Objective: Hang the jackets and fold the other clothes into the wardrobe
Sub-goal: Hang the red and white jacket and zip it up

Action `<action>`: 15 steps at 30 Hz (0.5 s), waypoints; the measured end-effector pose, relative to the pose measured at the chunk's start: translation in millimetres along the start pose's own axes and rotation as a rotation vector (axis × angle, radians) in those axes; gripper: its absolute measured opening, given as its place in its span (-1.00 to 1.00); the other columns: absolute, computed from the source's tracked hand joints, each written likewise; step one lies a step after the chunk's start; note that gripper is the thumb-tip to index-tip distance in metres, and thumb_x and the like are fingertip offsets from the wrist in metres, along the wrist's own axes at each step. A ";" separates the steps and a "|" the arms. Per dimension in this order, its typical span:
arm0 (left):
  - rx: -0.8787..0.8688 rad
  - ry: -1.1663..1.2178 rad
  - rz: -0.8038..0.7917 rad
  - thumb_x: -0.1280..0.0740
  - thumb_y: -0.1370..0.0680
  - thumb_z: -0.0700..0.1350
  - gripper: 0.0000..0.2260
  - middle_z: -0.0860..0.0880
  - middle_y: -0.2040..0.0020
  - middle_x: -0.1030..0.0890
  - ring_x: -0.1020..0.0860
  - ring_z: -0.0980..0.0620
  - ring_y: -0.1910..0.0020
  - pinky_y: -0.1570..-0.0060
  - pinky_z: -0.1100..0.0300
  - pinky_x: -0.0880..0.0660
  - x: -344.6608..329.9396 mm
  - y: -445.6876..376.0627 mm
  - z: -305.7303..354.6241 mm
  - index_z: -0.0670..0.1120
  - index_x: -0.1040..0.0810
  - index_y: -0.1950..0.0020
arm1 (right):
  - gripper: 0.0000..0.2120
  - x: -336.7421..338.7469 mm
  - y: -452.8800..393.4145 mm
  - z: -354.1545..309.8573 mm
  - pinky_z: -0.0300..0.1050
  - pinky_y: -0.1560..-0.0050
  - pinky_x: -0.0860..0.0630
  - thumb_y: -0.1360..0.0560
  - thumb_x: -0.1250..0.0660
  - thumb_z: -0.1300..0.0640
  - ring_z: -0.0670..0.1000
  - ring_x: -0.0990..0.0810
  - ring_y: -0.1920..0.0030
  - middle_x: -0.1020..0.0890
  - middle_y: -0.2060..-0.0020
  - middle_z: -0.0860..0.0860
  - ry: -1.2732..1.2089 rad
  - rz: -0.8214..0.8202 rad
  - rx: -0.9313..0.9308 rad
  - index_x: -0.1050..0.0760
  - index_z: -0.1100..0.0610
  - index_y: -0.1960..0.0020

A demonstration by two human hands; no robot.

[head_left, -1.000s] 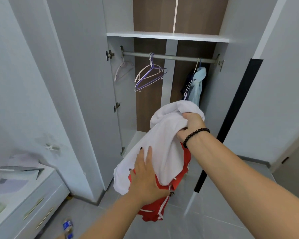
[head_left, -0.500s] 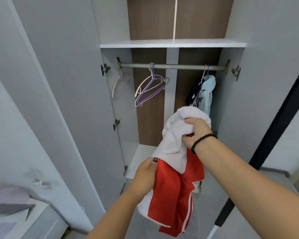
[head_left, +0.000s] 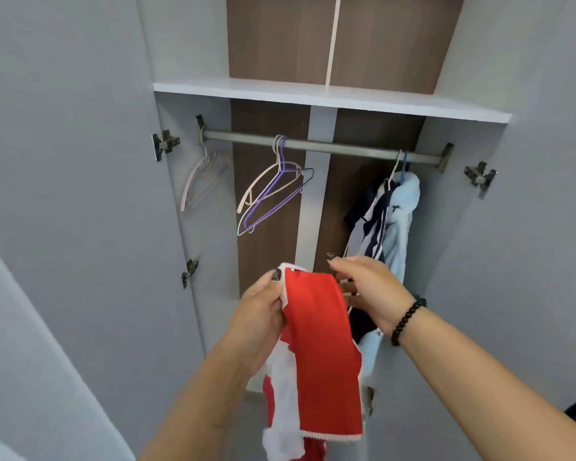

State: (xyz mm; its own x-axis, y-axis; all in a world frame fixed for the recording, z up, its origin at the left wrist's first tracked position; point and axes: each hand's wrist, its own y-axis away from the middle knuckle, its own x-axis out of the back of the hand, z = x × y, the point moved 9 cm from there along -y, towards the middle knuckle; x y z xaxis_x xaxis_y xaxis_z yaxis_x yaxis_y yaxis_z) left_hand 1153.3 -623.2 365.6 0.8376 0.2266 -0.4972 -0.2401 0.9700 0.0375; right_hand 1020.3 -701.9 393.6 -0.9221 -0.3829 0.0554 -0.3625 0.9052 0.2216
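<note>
Left hand gripping red-and-white garment; right hand released, fingers straight. Sorting stage, before open wardrobe. Next, probably: folding it.

No text, label, brand, number or sign can be read anywhere in the frame.
</note>
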 end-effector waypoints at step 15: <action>0.144 -0.463 -0.310 -0.42 -0.44 0.01 -0.90 0.03 0.20 -0.71 -0.68 0.10 0.17 0.13 0.34 -0.53 41.9 -80.7 8.4 0.06 -0.73 0.22 | -0.71 -56.2 -50.2 -50.6 -0.03 0.09 -0.54 -0.32 -0.17 0.43 -0.07 -0.54 0.23 -0.58 0.33 -0.10 0.920 0.070 0.462 -0.51 0.06 0.24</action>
State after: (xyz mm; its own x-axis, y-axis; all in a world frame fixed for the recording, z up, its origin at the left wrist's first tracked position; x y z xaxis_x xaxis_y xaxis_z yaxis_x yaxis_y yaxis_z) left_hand 1211.9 -691.3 349.0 0.9935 -0.0873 -0.0732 0.0934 0.9920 0.0844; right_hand 1097.2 -735.2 428.7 -0.5534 -0.1429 0.8206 -0.5075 0.8390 -0.1962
